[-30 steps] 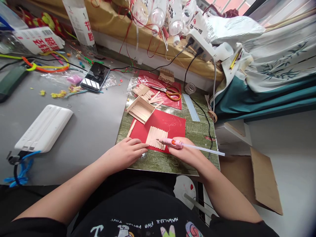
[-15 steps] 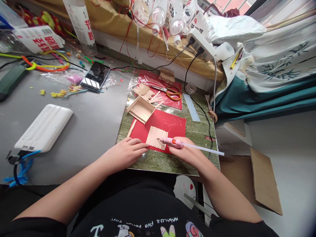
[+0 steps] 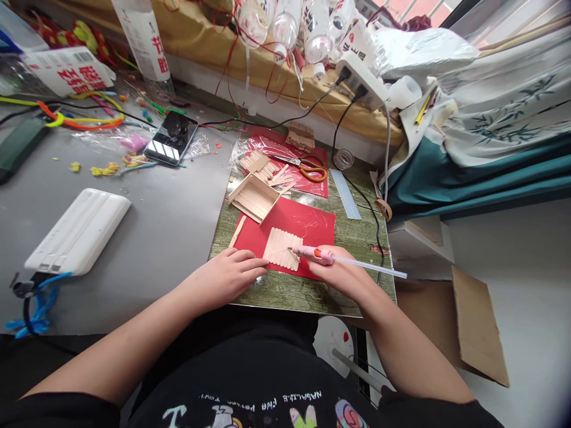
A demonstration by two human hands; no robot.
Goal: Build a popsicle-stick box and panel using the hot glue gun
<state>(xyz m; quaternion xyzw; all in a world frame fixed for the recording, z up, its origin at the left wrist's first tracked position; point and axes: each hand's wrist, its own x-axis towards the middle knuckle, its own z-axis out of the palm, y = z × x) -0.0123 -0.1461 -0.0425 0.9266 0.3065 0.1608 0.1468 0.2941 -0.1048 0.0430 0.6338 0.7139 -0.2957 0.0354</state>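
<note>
My right hand (image 3: 334,268) is closed round a pink hot glue gun (image 3: 319,255), with a long clear glue stick (image 3: 375,267) jutting out of its back end to the right. The gun's nozzle hovers over, or touches, a panel of craft sticks (image 3: 282,245) laid side by side; I cannot tell which. Flat on the table lies my left hand (image 3: 234,273), fingers stretched, its fingertips at the panel's lower left edge. Under the panel is a red sheet (image 3: 319,223). A small open box of craft sticks (image 3: 257,199) stands just behind, tilted at an angle.
Scissors (image 3: 310,166), loose craft sticks (image 3: 261,164) and a bundled stack of sticks (image 3: 300,137) lie toward the back. A black cable (image 3: 372,214) runs down the right side. On the left are a phone (image 3: 172,139) and a white power bank (image 3: 78,232).
My right hand has shifted the glue gun slightly to the right across the panel, nozzle included. My left hand keeps its place at the panel's edge.
</note>
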